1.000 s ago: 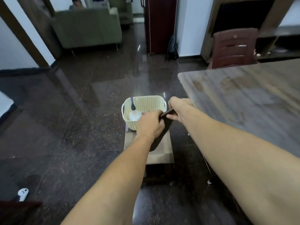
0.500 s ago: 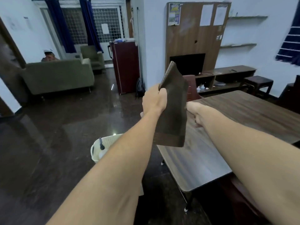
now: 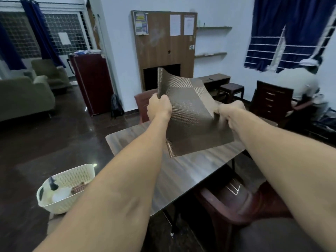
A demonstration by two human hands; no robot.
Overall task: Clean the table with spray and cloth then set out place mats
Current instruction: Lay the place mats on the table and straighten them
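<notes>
The place mat point(image 3: 189, 113), a second ago pinched edge-on at the basket point(image 3: 67, 190), is now spread between both hands above the far half of the table point(image 3: 190, 171). The left hand point(image 3: 160, 108) is fisted on its left edge; the right hand point(image 3: 230, 110) is closed on the right edge (its fingers are blurred). Half a second ago only the left hand held it upright. Judging by this, wiping is over and laying begins.

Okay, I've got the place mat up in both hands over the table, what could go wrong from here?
The place mat is curled and held only at its edges by your left hand and right hand, so it may land buckled or crooked on the table. The basket sits low by your left arm; stepping sideways could knock it.
</notes>
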